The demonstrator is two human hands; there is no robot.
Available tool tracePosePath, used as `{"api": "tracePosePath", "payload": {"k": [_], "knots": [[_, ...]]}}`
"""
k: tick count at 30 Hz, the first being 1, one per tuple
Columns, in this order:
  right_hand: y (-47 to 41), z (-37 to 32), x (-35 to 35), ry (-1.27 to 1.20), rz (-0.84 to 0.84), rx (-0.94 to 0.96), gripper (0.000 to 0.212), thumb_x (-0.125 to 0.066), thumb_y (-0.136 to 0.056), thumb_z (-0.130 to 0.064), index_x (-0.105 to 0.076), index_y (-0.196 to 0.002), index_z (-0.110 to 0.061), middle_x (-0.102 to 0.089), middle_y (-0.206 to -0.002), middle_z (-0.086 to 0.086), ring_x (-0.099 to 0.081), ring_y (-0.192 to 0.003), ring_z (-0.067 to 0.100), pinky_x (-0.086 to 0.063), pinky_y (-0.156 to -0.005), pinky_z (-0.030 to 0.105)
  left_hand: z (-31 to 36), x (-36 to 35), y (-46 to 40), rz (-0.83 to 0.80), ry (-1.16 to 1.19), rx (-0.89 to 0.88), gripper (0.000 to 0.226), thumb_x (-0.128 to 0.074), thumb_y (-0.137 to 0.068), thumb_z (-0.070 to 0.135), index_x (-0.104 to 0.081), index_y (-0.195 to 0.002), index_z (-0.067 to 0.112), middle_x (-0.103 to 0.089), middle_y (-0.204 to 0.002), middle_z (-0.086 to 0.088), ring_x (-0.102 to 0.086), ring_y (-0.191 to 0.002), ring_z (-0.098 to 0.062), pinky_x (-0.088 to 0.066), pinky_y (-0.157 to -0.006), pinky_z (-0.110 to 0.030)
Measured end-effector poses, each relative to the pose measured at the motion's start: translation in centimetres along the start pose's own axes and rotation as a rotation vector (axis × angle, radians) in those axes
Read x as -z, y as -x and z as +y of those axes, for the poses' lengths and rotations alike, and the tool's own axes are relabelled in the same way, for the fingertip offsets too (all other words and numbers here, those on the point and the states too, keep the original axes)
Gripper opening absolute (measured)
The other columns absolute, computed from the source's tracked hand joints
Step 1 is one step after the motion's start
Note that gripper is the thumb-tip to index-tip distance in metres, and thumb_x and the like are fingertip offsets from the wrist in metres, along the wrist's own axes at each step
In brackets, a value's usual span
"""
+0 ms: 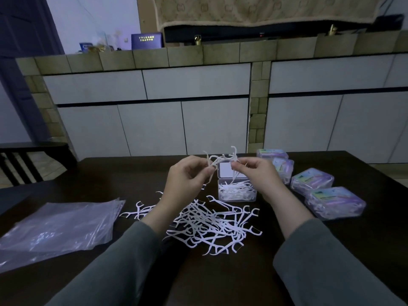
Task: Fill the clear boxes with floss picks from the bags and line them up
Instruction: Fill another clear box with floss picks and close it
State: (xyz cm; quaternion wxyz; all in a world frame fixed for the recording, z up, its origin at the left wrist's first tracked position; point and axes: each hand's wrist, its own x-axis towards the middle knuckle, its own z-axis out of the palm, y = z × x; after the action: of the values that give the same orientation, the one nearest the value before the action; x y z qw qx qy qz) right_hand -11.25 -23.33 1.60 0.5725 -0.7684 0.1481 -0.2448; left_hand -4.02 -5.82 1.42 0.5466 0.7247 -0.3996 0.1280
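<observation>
Bunch of floss picks (223,159) held up over the open clear box (237,191), pinched by left hand (187,173) and right hand (258,173), fingers curled on the picks. Box partly filled, lid up. Loose pile of picks (212,224) just in front of box. Closed filled boxes (312,181) right of it; empty bags (59,226) well left, all on dark table (220,279).

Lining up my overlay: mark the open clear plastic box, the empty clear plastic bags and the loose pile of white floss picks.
Open clear plastic box (237,196): head view, front wall.
Empty clear plastic bags (59,226): head view, middle of stack.
Loose pile of white floss picks (209,224): head view, centre.
</observation>
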Motion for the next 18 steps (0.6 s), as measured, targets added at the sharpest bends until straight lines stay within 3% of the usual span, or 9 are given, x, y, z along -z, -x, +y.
{"api": "tracePosePath", "payload": {"k": [5, 12, 18], "knots": [[-0.2, 1.9, 0.1, -0.042, -0.026, -0.081, 0.014, -0.074, -0.083, -0.027, -0.073, -0.096, -0.022, -0.070, -0.089, -0.012, -0.062, -0.085, 0.003, -0.046, -0.081, 0.029, -0.8, -2.1, -0.1, 0.037, 0.027, 0.020, 0.012, -0.069, -0.087, 0.015, -0.070, -0.084, 0.026, -0.068, -0.085, 0.008, -0.064, -0.076, -0.010, -0.055, -0.070, -0.026], [-0.4, 2.1, -0.3, -0.105, -0.006, 0.019, 0.008, -0.075, -0.081, -0.028, -0.074, -0.089, -0.025, -0.071, -0.086, -0.008, -0.063, -0.086, 0.008, -0.046, -0.081, 0.030, -1.1, -3.4, -0.1, 0.111, 0.050, 0.031, 0.004, -0.069, -0.088, 0.016, -0.072, -0.088, 0.017, -0.068, -0.082, 0.007, -0.060, -0.072, -0.004, -0.048, -0.063, -0.015], [-0.6, 2.7, -1.2, 0.138, -0.031, 0.085, 0.007, -0.074, -0.077, -0.045, -0.070, -0.073, -0.041, -0.068, -0.079, -0.015, -0.058, -0.092, 0.019, -0.041, -0.097, 0.054, -0.9, -3.5, -0.1, 0.148, 0.071, 0.030, 0.005, -0.069, -0.088, 0.013, -0.073, -0.089, 0.012, -0.067, -0.080, 0.003, -0.056, -0.065, 0.000, -0.043, -0.059, -0.011]]}}
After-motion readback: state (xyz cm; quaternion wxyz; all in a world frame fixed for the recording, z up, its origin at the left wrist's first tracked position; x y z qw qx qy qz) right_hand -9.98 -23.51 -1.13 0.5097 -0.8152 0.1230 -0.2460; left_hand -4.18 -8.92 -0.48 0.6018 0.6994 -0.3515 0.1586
